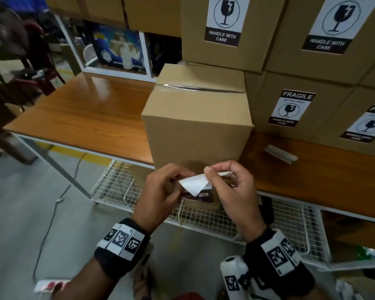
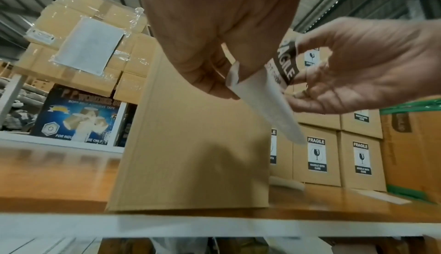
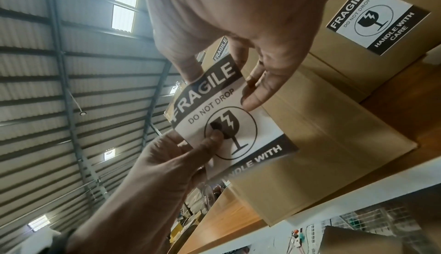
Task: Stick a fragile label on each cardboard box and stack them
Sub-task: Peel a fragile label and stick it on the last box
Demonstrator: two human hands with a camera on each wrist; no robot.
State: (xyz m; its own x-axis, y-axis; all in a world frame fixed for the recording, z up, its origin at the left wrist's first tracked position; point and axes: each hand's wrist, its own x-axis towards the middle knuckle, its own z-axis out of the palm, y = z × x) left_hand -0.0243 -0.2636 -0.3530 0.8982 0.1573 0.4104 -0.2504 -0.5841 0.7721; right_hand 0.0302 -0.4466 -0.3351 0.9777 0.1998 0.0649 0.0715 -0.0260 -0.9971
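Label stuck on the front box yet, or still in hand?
In hand. Left hand and right hand pinch the fragile label, backing corner peeling; the front box shows no label.

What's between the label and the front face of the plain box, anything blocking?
Nothing visible. The fragile label is pinched by the left hand and right hand just in front of the unlabelled box, whose near face is bare. The white backing is still partly attached and peeling away.

Both hands are bare, and each forearm wears a black fabric wristband (image 1: 108, 256) wrapped by a white band of square black-and-white coded markers (image 1: 122, 239), with a white cylindrical device (image 1: 234, 276) strapped beside the right wristband (image 1: 290, 267).
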